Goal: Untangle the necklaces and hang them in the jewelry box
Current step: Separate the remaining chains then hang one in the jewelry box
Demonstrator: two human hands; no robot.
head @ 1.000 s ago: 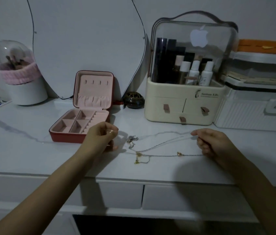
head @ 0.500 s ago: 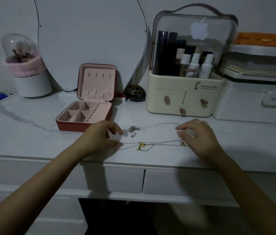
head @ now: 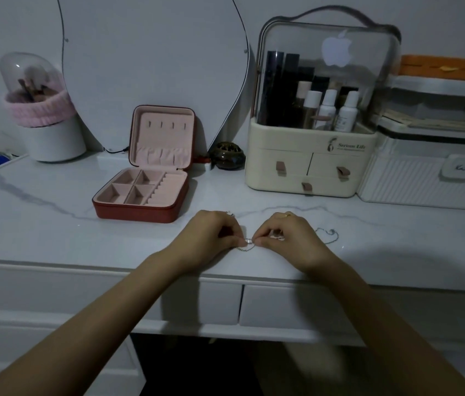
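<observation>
On the tabletop: both hands meet near the front edge of the white marble-look tabletop (head: 54,224), working at one spot of thin chain.
Left hand: the left hand (head: 208,235) has its fingers curled, the tips pinching the necklaces (head: 247,244) at a small bright link.
Right hand: the right hand (head: 288,238) pinches the same spot from the other side, fingers bent inward; a ring shows on one finger.
Necklaces: a short loop sags between the two pinches; a further length lies on the tabletop just right of the right hand (head: 327,234), and a small piece peeps out behind the left hand. How many chains there are, or how knotted, cannot be told in the dim light.
Box: the jewelry box (head: 140,200) stands open, well left of and behind the hands; its lid is upright, and its hooks (head: 167,125) and pink compartments hold nothing.
Progress: judged early; untangling seems under way, nothing is hung yet, so separating and all the hanging remain.
Room: dim; a mirror (head: 151,67) leans at the wall, a clear-topped cosmetics organiser (head: 311,167) to the right, a brush holder (head: 39,110) at far left, drawers below the tabletop.
</observation>
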